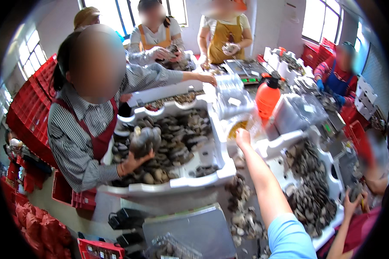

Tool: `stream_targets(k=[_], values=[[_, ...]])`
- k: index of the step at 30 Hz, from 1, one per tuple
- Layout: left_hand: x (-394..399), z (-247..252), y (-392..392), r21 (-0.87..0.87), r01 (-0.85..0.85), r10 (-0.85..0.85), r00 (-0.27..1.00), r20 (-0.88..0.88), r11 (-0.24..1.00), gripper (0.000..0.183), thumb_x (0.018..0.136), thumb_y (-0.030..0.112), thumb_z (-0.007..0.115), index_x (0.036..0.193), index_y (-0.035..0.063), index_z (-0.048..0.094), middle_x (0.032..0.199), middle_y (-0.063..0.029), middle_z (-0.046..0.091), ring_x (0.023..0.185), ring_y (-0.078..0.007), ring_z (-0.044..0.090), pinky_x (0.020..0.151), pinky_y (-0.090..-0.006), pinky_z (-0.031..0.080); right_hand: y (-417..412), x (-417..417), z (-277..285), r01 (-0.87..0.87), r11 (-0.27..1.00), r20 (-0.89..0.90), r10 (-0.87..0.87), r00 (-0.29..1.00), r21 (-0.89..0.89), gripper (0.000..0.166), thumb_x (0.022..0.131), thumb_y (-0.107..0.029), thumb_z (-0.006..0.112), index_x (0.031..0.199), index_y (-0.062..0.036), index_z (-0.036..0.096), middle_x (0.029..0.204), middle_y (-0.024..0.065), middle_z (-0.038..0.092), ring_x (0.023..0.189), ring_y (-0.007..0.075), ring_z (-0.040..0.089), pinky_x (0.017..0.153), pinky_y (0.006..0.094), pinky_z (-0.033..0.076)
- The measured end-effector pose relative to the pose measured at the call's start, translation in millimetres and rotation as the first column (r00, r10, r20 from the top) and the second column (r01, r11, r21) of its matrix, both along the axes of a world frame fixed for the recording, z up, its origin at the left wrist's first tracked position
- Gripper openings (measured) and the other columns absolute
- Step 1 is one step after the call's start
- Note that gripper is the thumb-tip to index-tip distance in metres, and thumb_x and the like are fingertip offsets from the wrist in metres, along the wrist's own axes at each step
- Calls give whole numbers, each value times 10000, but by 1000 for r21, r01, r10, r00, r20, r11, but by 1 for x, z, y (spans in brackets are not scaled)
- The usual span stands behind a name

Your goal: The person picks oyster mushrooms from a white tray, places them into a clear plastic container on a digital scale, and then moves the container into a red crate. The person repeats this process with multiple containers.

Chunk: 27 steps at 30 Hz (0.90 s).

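My right hand (243, 137), on a bare forearm below a light blue sleeve, reaches to the edge of a clear plastic bag (255, 124) with small yellow things inside. Its fingers look curled, but what they touch is hidden. My left hand is out of view. Before me, a flat metal scale plate (188, 225) carries a clear plastic tray (178, 247) of grey mushrooms. Loose mushroom pieces (246, 223) lie right of it. Beyond stands a white foam crate (225, 168) of grey oyster mushrooms (168, 139); another foam crate (335, 191) of them is at the right.
A co-worker in a striped shirt holds a mushroom cluster (145, 139) over the left crate and reaches to stacked clear trays (233, 97). An orange pressure sprayer (267, 98) stands near more trays (300, 111). Several people work around; red crates (35, 110) are stacked left.
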<state>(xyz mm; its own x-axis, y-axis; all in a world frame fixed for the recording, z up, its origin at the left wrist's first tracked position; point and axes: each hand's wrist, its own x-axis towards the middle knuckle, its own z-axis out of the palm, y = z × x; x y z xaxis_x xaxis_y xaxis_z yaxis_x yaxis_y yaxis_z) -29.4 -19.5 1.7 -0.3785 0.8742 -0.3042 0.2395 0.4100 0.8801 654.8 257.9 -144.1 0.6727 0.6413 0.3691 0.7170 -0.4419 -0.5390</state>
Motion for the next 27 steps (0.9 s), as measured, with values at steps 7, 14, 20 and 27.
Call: stream_targets(k=[7, 14, 20, 27], values=[[13, -16, 22, -10, -4, 2, 986, -165, 1000, 183, 975, 242, 498, 908, 82, 554, 660, 4, 537, 537, -86, 483, 458, -213, 361, 26, 18, -13, 182, 902, 386, -18, 922, -393, 160, 760, -118, 565, 708, -110, 716, 767, 97, 703, 751, 253, 697, 651, 418, 528], [18, 4, 36, 60, -40, 43, 998, -51, 997, 166, 971, 233, 504, 915, 84, 550, 681, 2, 535, 540, -84, 474, 462, -218, 358, 13, 12, 14, 168, 929, 425, -13, 905, -331, 144, 730, -120, 582, 681, -107, 716, 716, 104, 693, 678, 266, 691, 594, 383, 535], [-2, 18, 43, 234, -61, 49, 997, 57, 970, 127, 977, 156, 489, 911, 61, 542, 670, 4, 515, 535, -78, 454, 466, -205, 352, -2, -13, 83, 134, 917, 398, 29, 917, -376, 161, 765, -107, 572, 722, -98, 726, 763, 114, 702, 723, 267, 698, 620, 370, 548], [-4, 38, 37, 366, -33, -13, 992, 124, 930, 161, 961, 130, 517, 841, 31, 559, 637, -3, 514, 536, -75, 453, 469, -216, 345, -35, -14, 150, 158, 950, 364, -51, 930, -271, 92, 745, -125, 652, 749, -137, 744, 806, 119, 700, 770, 282, 690, 693, 371, 547]])
